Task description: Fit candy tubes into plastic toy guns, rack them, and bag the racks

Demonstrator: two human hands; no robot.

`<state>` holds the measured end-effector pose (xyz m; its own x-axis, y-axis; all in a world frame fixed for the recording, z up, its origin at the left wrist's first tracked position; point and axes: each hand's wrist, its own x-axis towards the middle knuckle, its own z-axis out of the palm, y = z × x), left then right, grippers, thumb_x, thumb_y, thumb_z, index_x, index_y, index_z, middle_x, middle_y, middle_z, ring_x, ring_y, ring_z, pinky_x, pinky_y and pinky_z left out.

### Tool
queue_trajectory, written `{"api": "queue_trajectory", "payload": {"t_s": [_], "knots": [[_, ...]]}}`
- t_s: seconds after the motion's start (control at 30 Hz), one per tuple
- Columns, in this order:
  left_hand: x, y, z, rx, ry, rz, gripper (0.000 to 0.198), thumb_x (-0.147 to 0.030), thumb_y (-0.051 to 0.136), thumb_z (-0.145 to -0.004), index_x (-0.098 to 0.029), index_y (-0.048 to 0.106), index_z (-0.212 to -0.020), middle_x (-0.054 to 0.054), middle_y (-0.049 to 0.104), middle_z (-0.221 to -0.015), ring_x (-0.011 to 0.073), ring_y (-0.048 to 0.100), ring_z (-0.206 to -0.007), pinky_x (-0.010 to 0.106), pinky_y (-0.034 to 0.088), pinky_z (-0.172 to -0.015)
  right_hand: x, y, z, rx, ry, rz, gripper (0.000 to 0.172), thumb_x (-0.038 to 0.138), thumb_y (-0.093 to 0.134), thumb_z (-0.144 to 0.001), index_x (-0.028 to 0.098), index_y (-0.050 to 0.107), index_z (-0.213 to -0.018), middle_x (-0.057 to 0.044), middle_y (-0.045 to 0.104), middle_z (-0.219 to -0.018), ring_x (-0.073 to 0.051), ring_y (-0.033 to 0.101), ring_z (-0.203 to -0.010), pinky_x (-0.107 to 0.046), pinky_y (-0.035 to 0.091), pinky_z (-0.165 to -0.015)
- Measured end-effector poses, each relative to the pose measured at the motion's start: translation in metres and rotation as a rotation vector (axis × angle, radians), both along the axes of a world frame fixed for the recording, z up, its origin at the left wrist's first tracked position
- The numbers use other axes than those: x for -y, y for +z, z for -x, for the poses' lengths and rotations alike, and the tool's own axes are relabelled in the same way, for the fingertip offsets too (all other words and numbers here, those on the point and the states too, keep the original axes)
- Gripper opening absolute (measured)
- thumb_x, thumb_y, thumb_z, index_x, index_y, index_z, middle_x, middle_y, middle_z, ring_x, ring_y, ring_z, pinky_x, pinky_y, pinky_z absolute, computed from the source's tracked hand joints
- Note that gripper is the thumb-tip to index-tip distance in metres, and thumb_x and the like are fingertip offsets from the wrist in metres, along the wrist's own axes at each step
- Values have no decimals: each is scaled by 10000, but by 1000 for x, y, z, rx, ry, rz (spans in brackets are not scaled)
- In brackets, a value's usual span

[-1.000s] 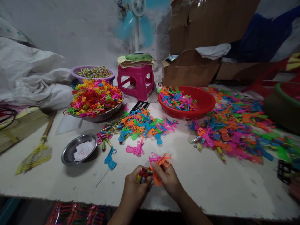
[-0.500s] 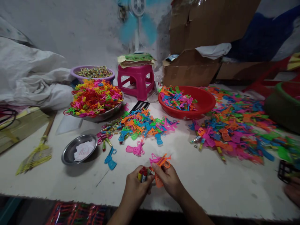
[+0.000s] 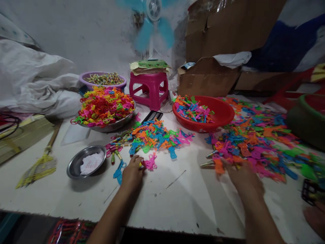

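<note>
My left hand (image 3: 133,173) is closed around small red-and-yellow tubes (image 3: 142,164), mostly hidden by the fingers. It reaches down beside a pink toy gun (image 3: 151,162), and whether it touches it is unclear. A blue toy gun (image 3: 118,173) lies partly behind my left wrist. At the right, my right hand (image 3: 242,178) is smeared by motion at the near edge of a big pile of toy guns (image 3: 254,145). An orange toy gun (image 3: 218,166) with a shiny tube lies at its fingertips; its grip on it is not clear.
A heap of toy guns (image 3: 157,135) lies mid-table, near a red basin (image 3: 223,118). A bowl of coloured plastic pieces (image 3: 114,126), a steel bowl with paper slips (image 3: 73,166) and a yellow fly swatter (image 3: 38,171) stand left. Another person's hand (image 3: 313,217) shows far right.
My hands have parted from the table's front middle. The left went forward and left to the pink gun; the right carried the orange toy gun right to the big pile.
</note>
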<state>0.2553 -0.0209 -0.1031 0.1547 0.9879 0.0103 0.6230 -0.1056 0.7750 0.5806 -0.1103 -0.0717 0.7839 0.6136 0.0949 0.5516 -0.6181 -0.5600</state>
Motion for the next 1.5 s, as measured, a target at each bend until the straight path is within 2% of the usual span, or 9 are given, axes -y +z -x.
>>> {"api": "queue_trajectory", "payload": {"t_s": [0.1,0.23,0.33,0.5,0.67,0.77,0.93,1.2,1.5], "knots": [[-12,-7,2,35,-22,63,175,-127,621,-564,-178,628,-730,74,595,-861,242,536,-857,331,375,-771,1,4,7,-25,-111,-12,556,584,413,-718,131,550,-1009,-185,602,-764,-333,564,-711,-452,392,-604],[18,-13,-20,130,-88,171,90,-205,637,-590,-167,558,-611,-2,531,-592,146,506,-588,248,393,-579,-7,-22,86,-423,524,-162,417,558,492,-692,175,635,-778,-76,620,-687,-217,568,-646,-324,439,-599],[44,-6,-28,402,-112,395,260,-321,628,-641,-173,437,-544,-69,364,-448,65,340,-403,188,278,-408,-9,-41,127,-822,771,-183,402,535,567,-683,178,646,-849,-22,599,-646,-144,519,-528,-251,404,-480],[53,20,-19,839,-173,772,317,-320,700,-564,-147,440,-512,-94,314,-367,9,206,-320,170,101,-333,-5,-42,135,-1358,862,-357,452,565,482,-759,153,645,-673,-16,541,-533,-109,473,-459,-230,364,-448],[57,24,-23,931,-313,1183,318,-291,751,-474,-138,517,-626,-87,411,-399,-16,184,-278,150,69,-297,-2,-25,145,-1536,912,-478,439,479,715,-572,189,650,-895,-58,596,-866,-170,554,-743,-284,430,-655],[66,19,-31,891,-302,1060,336,-412,702,-577,-122,561,-669,-101,349,-351,-8,187,-268,152,76,-298,-1,-19,152,-1463,869,-488,310,438,712,-595,165,635,-720,-42,581,-789,-154,537,-681,-278,425,-634],[75,17,-33,743,-38,694,502,-549,611,-640,-118,599,-896,-84,406,-398,24,275,-295,157,144,-310,-6,-18,154,-1212,485,-578,298,404,673,-666,169,492,-632,55,439,-546,-75,373,-492,-195,316,-476],[79,9,-36,681,-88,613,421,-542,602,-650,-123,579,-679,-64,435,-351,37,296,-265,161,175,-281,0,-25,170,-982,663,-536,244,396,527,-801,182,438,-724,43,454,-613,-91,412,-552,-213,334,-518],[78,10,-40,683,-32,566,411,-542,602,-644,-144,528,-577,-85,364,-289,40,272,-244,170,180,-288,5,-25,170,-864,664,-552,197,362,481,-839,178,456,-771,29,485,-622,-102,452,-565,-223,372,-538]]}}
